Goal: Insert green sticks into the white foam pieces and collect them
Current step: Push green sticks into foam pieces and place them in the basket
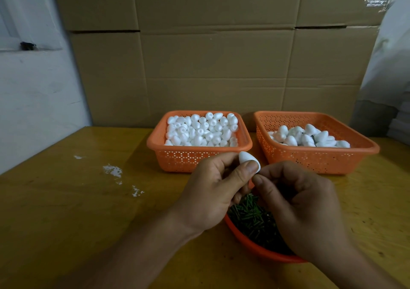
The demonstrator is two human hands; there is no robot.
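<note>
My left hand (213,186) pinches a white egg-shaped foam piece (245,157) between thumb and fingers, above the table's middle. My right hand (301,209) is curled close against it, thumb tip touching the foam's lower end; whether a green stick sits between its fingers is hidden. Below both hands lies an orange bowl (250,243) filled with short green sticks (250,215). Behind stand two orange baskets: the left basket (195,158) is heaped with plain foam pieces, the right basket (315,158) holds fewer foam pieces, some with dark stems showing.
A yellow-brown wooden table (88,211) carries everything, with white scuff marks (113,170) at its left. A wall of cardboard boxes (210,56) rises directly behind the baskets. A white wall stands at the left.
</note>
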